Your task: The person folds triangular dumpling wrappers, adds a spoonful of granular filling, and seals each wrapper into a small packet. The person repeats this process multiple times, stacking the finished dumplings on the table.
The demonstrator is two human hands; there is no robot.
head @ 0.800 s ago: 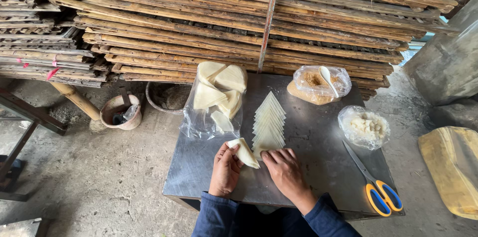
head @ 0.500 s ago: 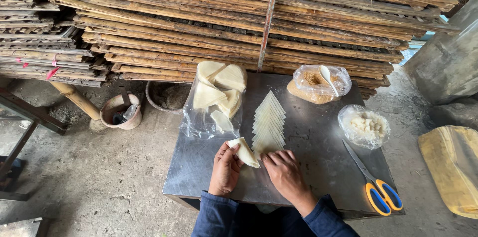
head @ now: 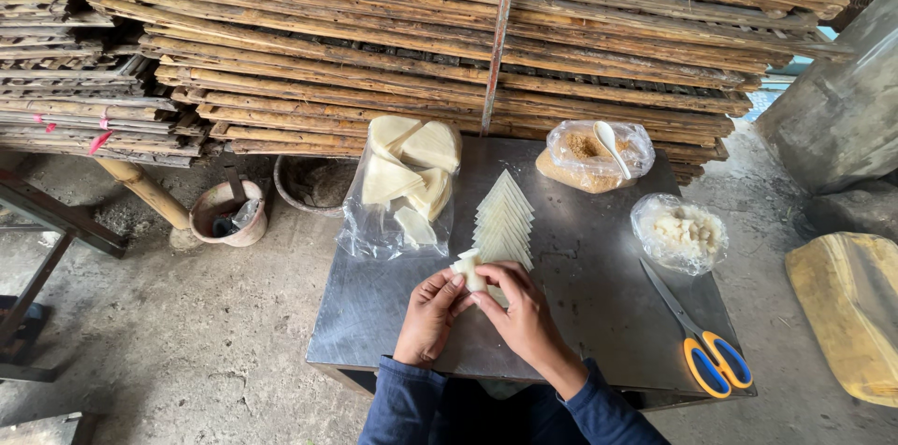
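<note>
Both my hands meet over the near middle of a grey metal table (head: pixel 599 314). My left hand (head: pixel 428 314) and my right hand (head: pixel 522 312) pinch a pale folded wrapper (head: pixel 467 268) between their fingertips. Just beyond it lies a fanned row of triangular wrappers (head: pixel 504 218). A clear plastic bag of larger pale triangular sheets (head: pixel 409 174) lies at the table's far left.
A bag of brown filling with a white spoon (head: pixel 592 153) sits at the back, a bag of white filling (head: pixel 680 232) on the right. Scissors with blue and orange handles (head: pixel 700 342) lie near right. Stacked bamboo racks (head: pixel 374 33) fill the background; a clay pot (head: pixel 226 213) stands on the floor.
My right hand has moved left off the table surface and joined my left hand on the wrapper, which is now folded tighter between both sets of fingers.
</note>
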